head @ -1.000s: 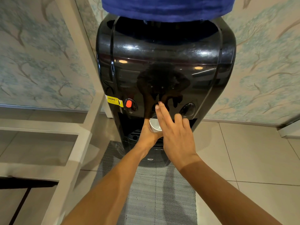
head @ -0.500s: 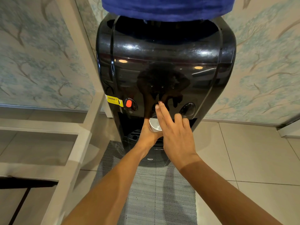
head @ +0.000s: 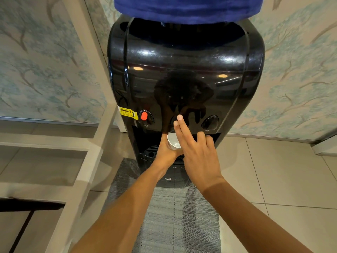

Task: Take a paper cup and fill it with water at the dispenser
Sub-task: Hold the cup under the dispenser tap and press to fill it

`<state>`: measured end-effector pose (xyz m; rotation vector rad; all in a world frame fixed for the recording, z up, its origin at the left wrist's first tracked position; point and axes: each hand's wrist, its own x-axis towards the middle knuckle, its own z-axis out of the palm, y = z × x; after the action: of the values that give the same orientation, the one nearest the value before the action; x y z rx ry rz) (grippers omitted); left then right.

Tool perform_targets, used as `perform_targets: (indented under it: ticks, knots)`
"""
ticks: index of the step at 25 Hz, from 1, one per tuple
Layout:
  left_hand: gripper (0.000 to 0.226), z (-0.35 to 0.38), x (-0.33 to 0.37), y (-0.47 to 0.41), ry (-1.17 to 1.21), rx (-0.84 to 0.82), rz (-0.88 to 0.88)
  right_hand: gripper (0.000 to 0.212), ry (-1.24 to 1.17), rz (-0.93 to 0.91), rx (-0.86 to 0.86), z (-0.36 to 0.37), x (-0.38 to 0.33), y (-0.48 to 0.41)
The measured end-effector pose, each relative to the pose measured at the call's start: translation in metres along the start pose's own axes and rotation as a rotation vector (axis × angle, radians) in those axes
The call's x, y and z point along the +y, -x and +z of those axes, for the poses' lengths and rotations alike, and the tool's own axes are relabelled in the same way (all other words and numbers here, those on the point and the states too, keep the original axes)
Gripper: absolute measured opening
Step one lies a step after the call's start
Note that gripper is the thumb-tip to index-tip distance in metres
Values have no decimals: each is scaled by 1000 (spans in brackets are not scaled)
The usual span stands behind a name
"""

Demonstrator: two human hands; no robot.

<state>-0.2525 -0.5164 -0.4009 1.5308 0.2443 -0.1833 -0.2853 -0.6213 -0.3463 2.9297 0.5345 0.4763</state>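
A glossy black water dispenser (head: pixel 184 73) stands in front of me, with a blue-covered bottle (head: pixel 187 8) on top. My left hand (head: pixel 164 152) grips a white paper cup (head: pixel 173 140) in the dark recess under the middle tap; only part of the cup's rim and inside shows. My right hand (head: pixel 198 152) reaches over the cup, with two stretched fingers pressed on the middle tap button, which they hide. A red button (head: pixel 144 116) sits to the left and a black button (head: pixel 210 122) to the right.
A grey woven mat (head: pixel 178 216) lies on the tiled floor before the dispenser. A white frame with shelves (head: pixel 87 154) stands close on the left. Patterned wallpaper covers the wall behind. A yellow warning sticker (head: pixel 127 113) is beside the red button.
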Motion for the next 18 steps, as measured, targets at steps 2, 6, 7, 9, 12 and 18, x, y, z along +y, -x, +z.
perform_targets:
  ticks: [2,6,7,9,12,18]
  knots:
    - [67,0,0,1,-4,11,0,97,-19,-18,25,2,2,4]
    - [59,-2,-4,6,10,5,37,89,-242,15,73,3,2,6]
    - [59,-3,-5,9,10,1,53,83,-348,79,89,5,3,8]
    - [63,-5,-8,15,-6,-3,83,69,-548,231,99,12,7,16]
    - [70,-11,-11,27,-11,14,126,59,-720,373,-25,26,13,29]
    - [72,-27,-8,65,17,77,143,71,-1022,440,-450,33,-8,38]
